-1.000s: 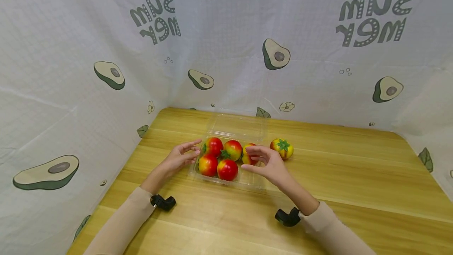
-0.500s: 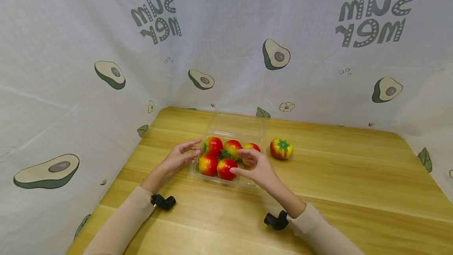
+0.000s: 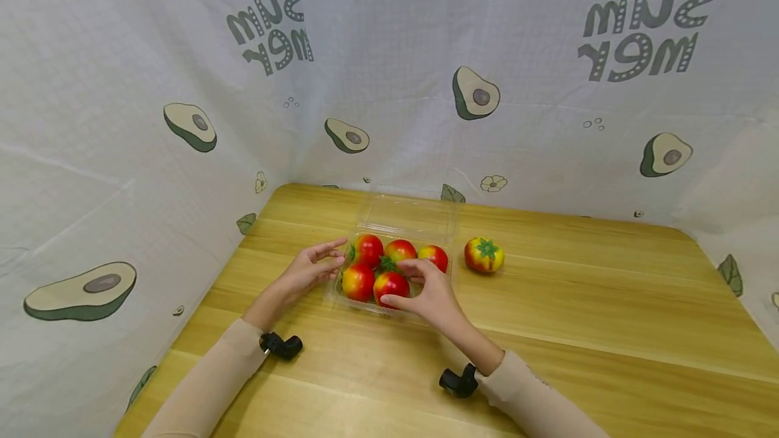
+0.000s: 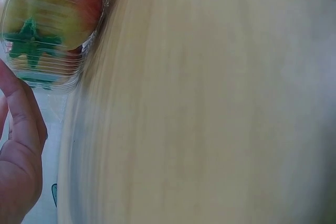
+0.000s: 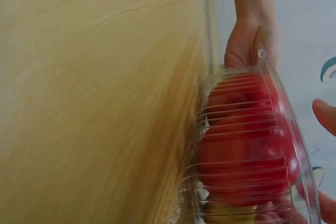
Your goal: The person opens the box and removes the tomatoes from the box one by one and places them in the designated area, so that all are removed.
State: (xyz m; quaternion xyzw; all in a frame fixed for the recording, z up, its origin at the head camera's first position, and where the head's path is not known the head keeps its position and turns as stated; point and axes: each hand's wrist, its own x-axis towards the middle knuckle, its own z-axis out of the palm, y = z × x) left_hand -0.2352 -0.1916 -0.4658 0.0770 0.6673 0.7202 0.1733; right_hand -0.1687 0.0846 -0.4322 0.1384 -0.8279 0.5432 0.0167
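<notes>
A clear plastic clamshell box (image 3: pixel 368 307) holds several red-and-yellow, tomato-like fruits with green star-shaped tops. By the box's left side is my left hand (image 3: pixel 307 272), its relaxed fingertips right at the edge; the left wrist view shows a finger beside the corner and a green-topped fruit (image 4: pixel 68 14) behind the ridged wall. My right hand (image 3: pixel 433 295) curves over the front right fruit (image 3: pixel 389 284), with thumb and fingers spread. In the right wrist view the right thumb (image 5: pixel 326 116) stands apart above the rim, while other fingers partly show through the plastic.
The box's hinged lid (image 3: pixel 409 213) lies folded back toward the wall cloth (image 3: pixel 402 147). One more fruit (image 3: pixel 484 255) sits on the wooden table (image 3: pixel 584 303), right of the box. Cloth with avocado prints hangs behind and to the left.
My right hand has moved left and slightly forward, from the back right fruit to the front right one, leaving the former in the box. The left hand has stayed in place.
</notes>
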